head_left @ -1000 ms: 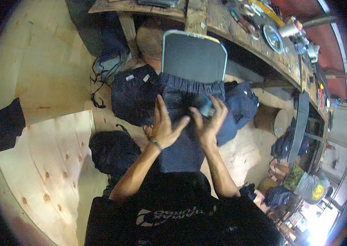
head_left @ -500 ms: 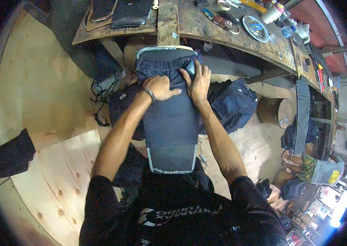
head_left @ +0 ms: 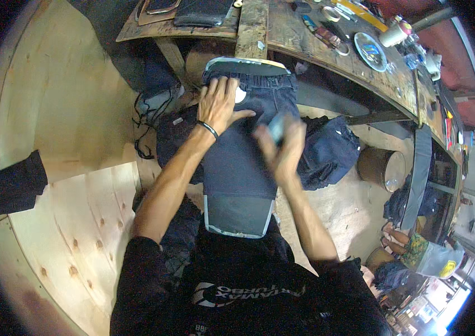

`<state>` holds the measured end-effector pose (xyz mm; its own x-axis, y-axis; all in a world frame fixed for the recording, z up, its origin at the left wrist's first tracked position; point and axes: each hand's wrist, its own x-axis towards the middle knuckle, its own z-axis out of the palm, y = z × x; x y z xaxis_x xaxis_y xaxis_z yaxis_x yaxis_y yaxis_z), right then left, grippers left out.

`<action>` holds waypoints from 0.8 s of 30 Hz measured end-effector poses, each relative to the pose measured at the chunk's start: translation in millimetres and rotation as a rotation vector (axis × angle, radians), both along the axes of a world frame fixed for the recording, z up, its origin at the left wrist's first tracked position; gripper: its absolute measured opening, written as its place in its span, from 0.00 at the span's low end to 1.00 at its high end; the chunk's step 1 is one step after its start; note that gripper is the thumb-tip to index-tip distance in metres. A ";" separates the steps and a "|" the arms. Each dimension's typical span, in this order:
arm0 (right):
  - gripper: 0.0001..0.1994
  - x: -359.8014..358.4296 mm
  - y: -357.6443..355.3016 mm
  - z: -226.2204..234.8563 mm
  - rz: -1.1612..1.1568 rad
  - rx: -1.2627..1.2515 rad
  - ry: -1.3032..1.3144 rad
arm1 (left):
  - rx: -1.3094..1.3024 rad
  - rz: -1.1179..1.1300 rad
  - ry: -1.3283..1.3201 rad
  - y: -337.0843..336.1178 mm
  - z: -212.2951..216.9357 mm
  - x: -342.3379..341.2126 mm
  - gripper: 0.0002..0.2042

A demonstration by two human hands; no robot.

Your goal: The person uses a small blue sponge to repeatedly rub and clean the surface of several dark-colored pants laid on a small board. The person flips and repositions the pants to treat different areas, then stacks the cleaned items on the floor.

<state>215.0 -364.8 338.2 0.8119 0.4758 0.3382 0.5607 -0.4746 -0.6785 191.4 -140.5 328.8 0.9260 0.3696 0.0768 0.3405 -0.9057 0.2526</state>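
Dark denim pants with a gathered waistband are pulled over a long dark board with a pale rim, in front of me. My left hand lies on the cloth just below the waistband, fingers stretched forward and thumb out to the side. Beside its fingertips shows a small white rounded patch; whether it is a separate piece or part of the cloth I cannot tell. My right hand, smeared by motion, grips a bluish rounded block over the right side of the pants.
A worn wooden table stands ahead, carrying tape rolls, a plate of small items and a thread cone. More dark garments hang or lie beside the board. A round drum stands at right; another person is farther off.
My left hand has moved up toward the waistband and its fingers have straightened, with the white patch now showing. My right hand has slid the block down from the waistband. The view has shifted slightly.
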 end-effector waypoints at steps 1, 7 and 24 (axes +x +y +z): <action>0.31 -21.7 -5.8 0.1 0.302 -0.028 -0.041 | -0.015 0.041 0.033 -3.6 -4.8 1.2 0.63; 0.31 -29.3 22.0 -9.0 0.677 -0.285 -0.038 | 0.014 0.090 -0.247 15.4 -37.0 32.2 0.80; 0.35 -25.5 -29.7 -21.9 0.878 -0.267 0.193 | -0.071 0.161 -0.054 19.6 -41.8 40.8 0.76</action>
<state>189.5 -394.4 316.4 0.1557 0.9875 0.0264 0.6814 -0.0880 -0.7266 232.1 -120.9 287.0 0.8496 0.5191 0.0936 0.4639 -0.8198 0.3358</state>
